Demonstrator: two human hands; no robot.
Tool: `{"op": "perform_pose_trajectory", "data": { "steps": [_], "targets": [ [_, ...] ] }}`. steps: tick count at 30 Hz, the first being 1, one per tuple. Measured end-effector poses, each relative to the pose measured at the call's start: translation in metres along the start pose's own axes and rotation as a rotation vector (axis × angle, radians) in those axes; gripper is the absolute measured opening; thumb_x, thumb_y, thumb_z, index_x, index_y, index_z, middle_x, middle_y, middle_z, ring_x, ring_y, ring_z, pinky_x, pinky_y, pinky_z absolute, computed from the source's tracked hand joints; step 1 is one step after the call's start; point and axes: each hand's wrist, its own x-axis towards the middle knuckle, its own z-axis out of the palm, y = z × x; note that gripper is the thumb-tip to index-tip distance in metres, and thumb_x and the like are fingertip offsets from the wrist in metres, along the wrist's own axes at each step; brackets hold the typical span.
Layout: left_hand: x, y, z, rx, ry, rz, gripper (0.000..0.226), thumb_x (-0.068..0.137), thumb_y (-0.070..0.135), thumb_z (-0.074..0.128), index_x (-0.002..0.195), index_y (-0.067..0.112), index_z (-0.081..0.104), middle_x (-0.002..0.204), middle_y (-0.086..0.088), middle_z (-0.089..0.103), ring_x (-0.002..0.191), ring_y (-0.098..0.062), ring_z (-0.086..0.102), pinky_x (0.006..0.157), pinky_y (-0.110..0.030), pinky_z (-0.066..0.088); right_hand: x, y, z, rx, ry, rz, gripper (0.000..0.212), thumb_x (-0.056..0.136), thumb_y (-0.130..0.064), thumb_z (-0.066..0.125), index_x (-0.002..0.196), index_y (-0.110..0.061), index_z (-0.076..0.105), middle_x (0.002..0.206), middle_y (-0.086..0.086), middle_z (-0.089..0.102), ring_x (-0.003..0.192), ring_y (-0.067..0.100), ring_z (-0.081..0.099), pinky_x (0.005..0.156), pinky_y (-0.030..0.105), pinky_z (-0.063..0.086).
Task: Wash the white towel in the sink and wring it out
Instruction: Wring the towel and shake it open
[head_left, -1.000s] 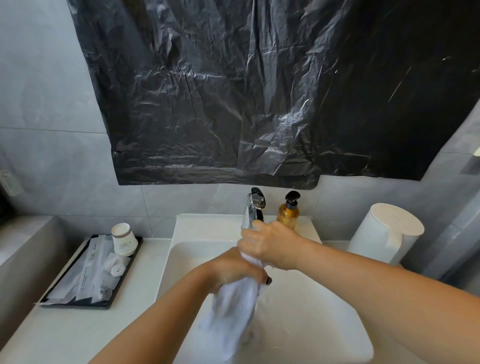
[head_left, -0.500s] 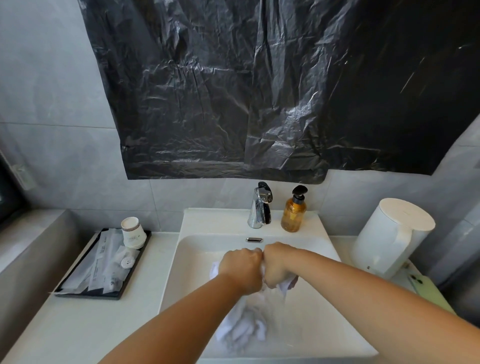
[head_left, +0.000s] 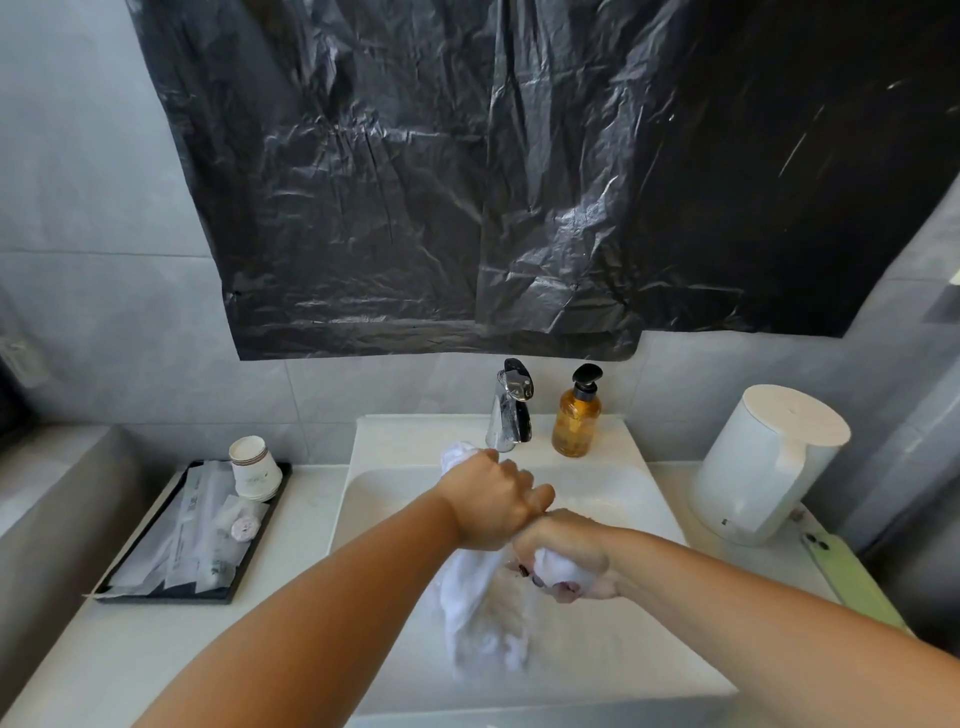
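My left hand (head_left: 491, 506): clenched around the upper part of the white towel (head_left: 475, 597), knuckles up, above the basin of the sink (head_left: 613, 649) and just in front of the tap (head_left: 511, 408).
My right hand (head_left: 569, 553): fingers curled round a bunched part of the towel, lower than the left hand and touching its wrist side, nearer me than the tap.
White towel: held over the sink basin; one end pokes out past my left fist just beside the tap's base, the rest hangs twisted down between my forearms into the basin.
Sink: white, rectangular, set in a pale counter (head_left: 104, 649); the tap stands at the middle of its back ledge.
Soap bottle (head_left: 576, 415): amber with a black pump, upright on the ledge just right of the tap.
Kettle (head_left: 763, 462): white, on the counter well to the right of the tap.
Phone (head_left: 852, 577): pale green, lying flat in front of the kettle, right of the sink.
Tray (head_left: 171, 595): black, on the counter left of the sink, holding wrapped packets and a stack of paper cups (head_left: 254, 467).
Black plastic sheet (head_left: 519, 171): crinkled, hanging on the grey tiled wall above the tap.
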Motion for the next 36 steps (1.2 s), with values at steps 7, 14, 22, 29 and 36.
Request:
{"op": "perform_pose_trajectory", "data": {
  "steps": [7, 14, 22, 29, 36],
  "targets": [
    [0.010, -0.008, -0.012, -0.090, 0.208, -0.046, 0.029, 0.057, 0.026, 0.080, 0.074, 0.015, 0.060, 0.054, 0.000, 0.052, 0.042, -0.023, 0.050, 0.050, -0.023, 0.026, -0.010, -0.003, 0.004, 0.263, -0.008, -0.107, 0.021, 0.057, -0.010, 0.052, 0.075, -0.013, 0.042, 0.062, 0.006, 0.032, 0.044, 0.015, 0.024, 0.038, 0.021, 0.019],
    [0.000, 0.008, -0.005, -0.697, 0.025, -0.738, 0.014, 0.074, 0.033, 0.067, 0.079, 0.026, 0.056, 0.084, 0.000, 0.068, 0.079, -0.027, 0.062, 0.064, -0.026, 0.037, -0.040, -0.013, -0.026, 0.275, 0.037, -0.174, 0.041, 0.092, -0.045, 0.053, 0.108, -0.007, 0.058, 0.087, 0.012, 0.064, 0.061, 0.025, 0.059, 0.049, 0.027, 0.042],
    [-0.001, -0.001, -0.015, -1.668, 0.088, -0.971, 0.032, 0.061, 0.014, 0.078, 0.085, -0.002, 0.063, 0.077, -0.008, 0.062, 0.074, -0.020, 0.061, 0.080, -0.045, 0.054, -0.038, -0.032, -0.049, -1.305, 0.684, -1.050, 0.091, 0.073, 0.002, 0.061, 0.153, -0.020, 0.021, 0.159, 0.004, 0.009, 0.141, 0.026, 0.025, 0.099, 0.042, 0.047],
    [0.007, 0.017, -0.028, -1.576, -0.060, -0.764, 0.023, 0.076, 0.001, 0.077, 0.089, 0.008, 0.059, 0.089, -0.001, 0.058, 0.086, -0.015, 0.056, 0.082, -0.029, 0.053, -0.008, -0.068, -0.046, -2.069, 0.609, -1.383, 0.041, 0.073, -0.009, 0.073, 0.111, -0.014, 0.060, 0.108, 0.006, 0.060, 0.084, 0.028, 0.057, 0.052, 0.031, 0.047],
    [0.003, 0.021, -0.011, -1.448, -0.098, -1.009, 0.021, 0.060, 0.016, 0.067, 0.058, 0.016, 0.046, 0.062, 0.003, 0.049, 0.061, -0.015, 0.041, 0.059, -0.028, 0.033, 0.000, -0.081, -0.015, -2.140, 0.440, -0.692, 0.029, 0.082, -0.019, 0.067, 0.110, -0.015, 0.059, 0.105, 0.004, 0.062, 0.085, 0.025, 0.066, 0.047, 0.028, 0.023]
  ]
}}
